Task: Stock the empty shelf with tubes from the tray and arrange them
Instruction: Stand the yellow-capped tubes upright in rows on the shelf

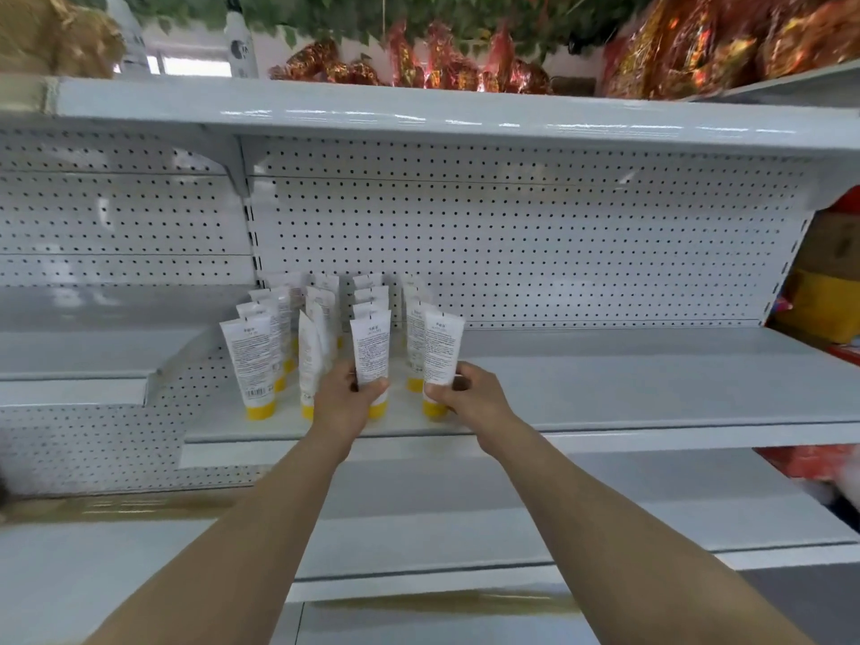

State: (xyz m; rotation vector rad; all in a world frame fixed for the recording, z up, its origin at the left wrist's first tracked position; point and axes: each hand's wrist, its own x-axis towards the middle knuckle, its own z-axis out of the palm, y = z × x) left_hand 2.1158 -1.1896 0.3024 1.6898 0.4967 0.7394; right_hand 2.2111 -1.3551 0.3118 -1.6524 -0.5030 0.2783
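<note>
Several white tubes with yellow caps stand cap-down in rows at the left end of the grey middle shelf (605, 388). My left hand (346, 397) grips the front tube of the third row (371, 347) around its lower part. My right hand (470, 391) grips the front tube of the rightmost row (442, 349) just above its yellow cap. Both held tubes stand upright at the shelf's front edge. The leftmost front tube (251, 365) stands untouched. No tray is in view.
A white pegboard back panel (535, 253) closes the shelf behind. An upper shelf (419, 109) overhangs, carrying red and gold foil packs (442, 62). A lower shelf (465, 505) lies below my arms. Coloured boxes (823, 300) stand at the far right.
</note>
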